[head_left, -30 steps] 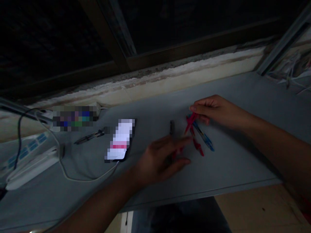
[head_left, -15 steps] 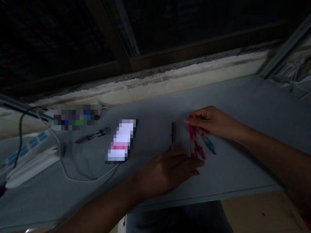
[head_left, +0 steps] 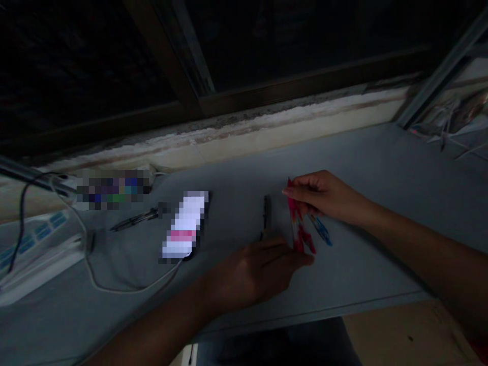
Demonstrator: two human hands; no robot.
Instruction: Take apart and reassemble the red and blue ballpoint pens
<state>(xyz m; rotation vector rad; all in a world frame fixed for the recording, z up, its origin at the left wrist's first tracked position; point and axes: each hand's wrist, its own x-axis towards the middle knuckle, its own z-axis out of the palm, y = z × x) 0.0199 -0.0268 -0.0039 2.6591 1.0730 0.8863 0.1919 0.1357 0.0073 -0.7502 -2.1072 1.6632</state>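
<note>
Because the right grip [head_left: 324, 195] pinches narrowly on the upper end of a red pen [head_left: 295, 218], that pen is held against the desk [head_left: 362, 152], a blue pen [head_left: 321, 230] just beside it; the open left grip [head_left: 255, 274] lies flat just below, near a dark pen [head_left: 265, 216].

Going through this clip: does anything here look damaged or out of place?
Yes: the plaster strip below the dark window frame looks stained and crumbling along its top edge. Loose white wires also straggle at the far right corner. The red pens in the right hand look intact.
</note>
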